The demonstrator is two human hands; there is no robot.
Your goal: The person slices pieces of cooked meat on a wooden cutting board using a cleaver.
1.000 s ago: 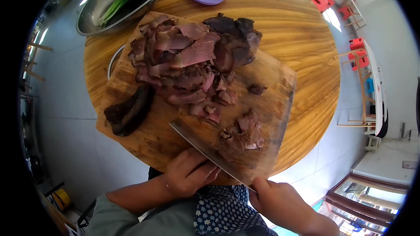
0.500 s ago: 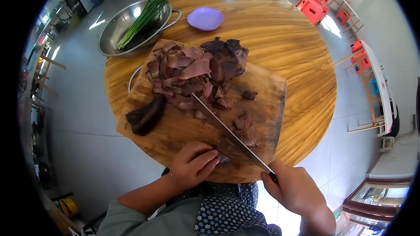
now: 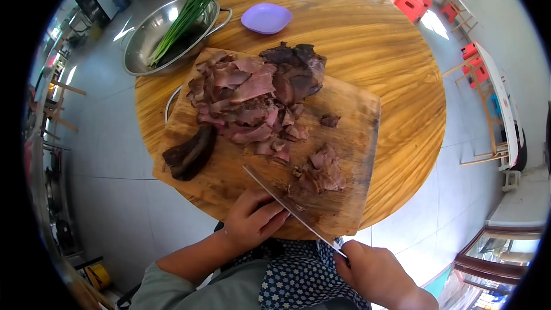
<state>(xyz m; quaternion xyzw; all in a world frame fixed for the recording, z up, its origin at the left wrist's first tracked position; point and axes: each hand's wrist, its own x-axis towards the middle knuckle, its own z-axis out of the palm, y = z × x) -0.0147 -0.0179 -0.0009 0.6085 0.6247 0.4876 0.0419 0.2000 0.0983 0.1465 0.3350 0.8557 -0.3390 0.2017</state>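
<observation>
A long knife slants across the near part of a wooden cutting board. My right hand grips its handle at the board's near edge. My left hand has its fingers curled on the board against the blade, over a small dark piece of meat mostly hidden by fingers and knife. Just beyond the blade lies a small heap of cut meat. A large pile of sliced dark meat covers the far left of the board, beside a bigger dark chunk. At the left edge rests a curved dark piece.
The board lies on a round wooden table. Behind it stand a metal basin holding green stalks and a purple plate. One small meat chunk sits alone at right. Red stools stand beyond the table.
The knife has moved toward me, its tip leaving the large pile and its blade coming beside my left fingers. My right hand has shifted down and left. The small heap is larger on its near side.
</observation>
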